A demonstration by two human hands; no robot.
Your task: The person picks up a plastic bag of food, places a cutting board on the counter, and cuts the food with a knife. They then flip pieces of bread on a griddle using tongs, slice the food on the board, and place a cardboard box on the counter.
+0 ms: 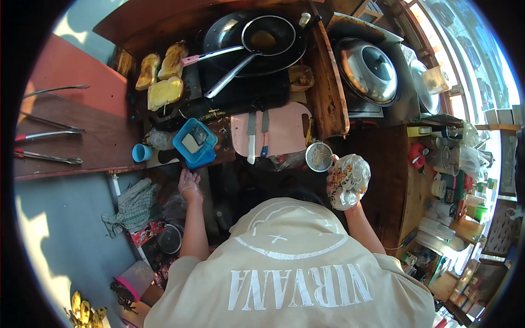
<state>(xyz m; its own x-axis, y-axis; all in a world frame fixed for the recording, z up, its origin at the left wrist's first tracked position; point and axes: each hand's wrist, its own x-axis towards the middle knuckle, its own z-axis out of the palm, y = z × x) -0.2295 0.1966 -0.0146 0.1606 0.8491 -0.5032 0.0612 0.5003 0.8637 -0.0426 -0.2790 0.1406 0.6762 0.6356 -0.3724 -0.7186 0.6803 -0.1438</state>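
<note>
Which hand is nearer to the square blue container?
Left. The left hand is just below the blue container in the picture; the right hand is well off to its right.

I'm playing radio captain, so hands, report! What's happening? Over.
Left hand near blue container. Right hand partly hidden by orange-speckled clear bag. Possibly in the way: two knives on pink board.

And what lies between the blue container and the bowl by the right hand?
In the head view, a pink cutting board with two knives, and clear plastic at its near edge.
</note>
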